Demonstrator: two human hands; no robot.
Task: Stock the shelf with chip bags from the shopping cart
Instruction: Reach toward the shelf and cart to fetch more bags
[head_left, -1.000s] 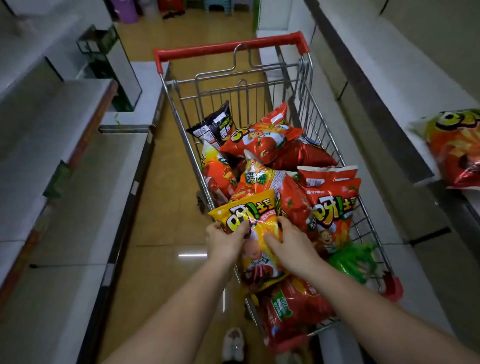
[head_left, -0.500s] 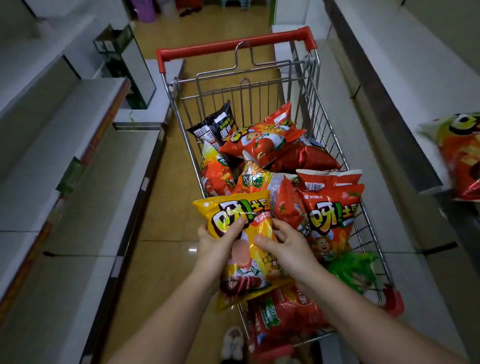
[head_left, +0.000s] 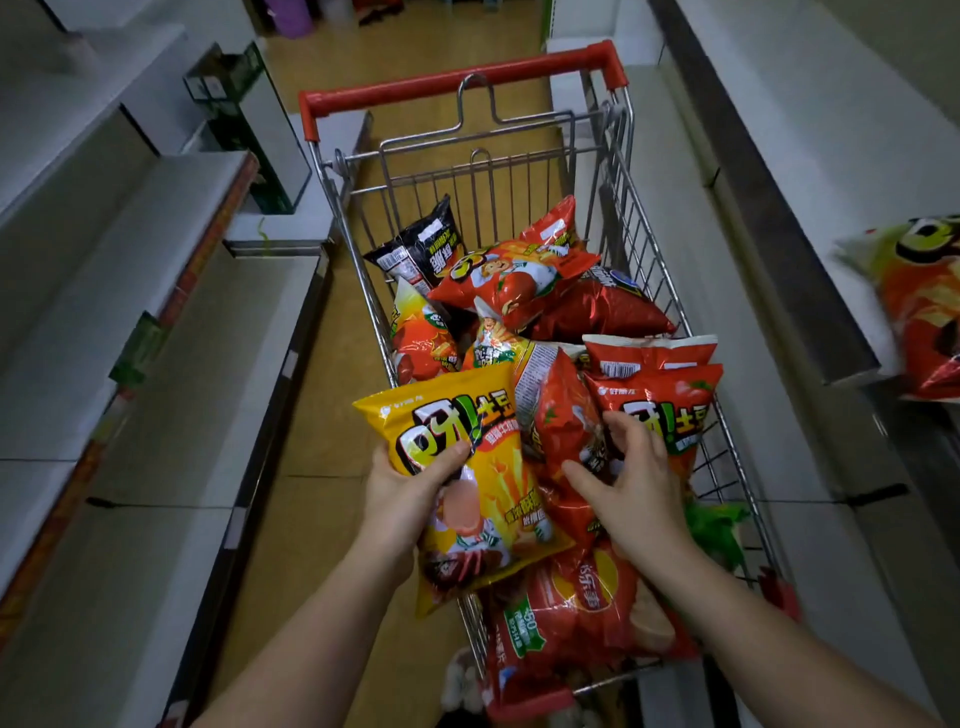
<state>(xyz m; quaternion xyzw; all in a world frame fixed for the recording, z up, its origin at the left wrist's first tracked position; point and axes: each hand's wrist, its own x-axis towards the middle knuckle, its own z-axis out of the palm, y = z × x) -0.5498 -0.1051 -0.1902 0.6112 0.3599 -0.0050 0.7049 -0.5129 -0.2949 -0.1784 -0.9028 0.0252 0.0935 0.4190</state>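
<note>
The step in hand looks like the pick: one bag is out of the heap and a second is being sought. The left hand (head_left: 402, 486) grips the yellow chip bag (head_left: 470, 483) near its upper edge, thumb across the front print and fingers curled behind, holding it lifted over the cart's left rim at about 7 o'clock from the heap's middle. The right hand (head_left: 631, 480) hovers with its fingers spread and relaxed over the red chip bags (head_left: 660, 400) at the cart's near right, holding nothing; whether its fingertips touch the foil cannot be told.

The shopping cart (head_left: 649, 234) stands in the aisle with its red handle (head_left: 457, 83) at 12 o'clock, and many bags lie piled in it, so the task is judged far from done. A black bag (head_left: 423, 249) lies at the far left of the pile, and a green packet (head_left: 714, 530) shows at 4 o'clock by the right wall of wire.

One orange bag (head_left: 919, 306) already sits on the right shelf (head_left: 810, 171) at 3 o'clock. The left shelf (head_left: 130, 291) runs along 9 o'clock.

The next move probably calls for the right hand to curl round a red bag, or for the left to carry the yellow one across to a shelf. The bags are puffed and slick, so a firm pinch at the seam should serve better than a squeeze on the belly.
</note>
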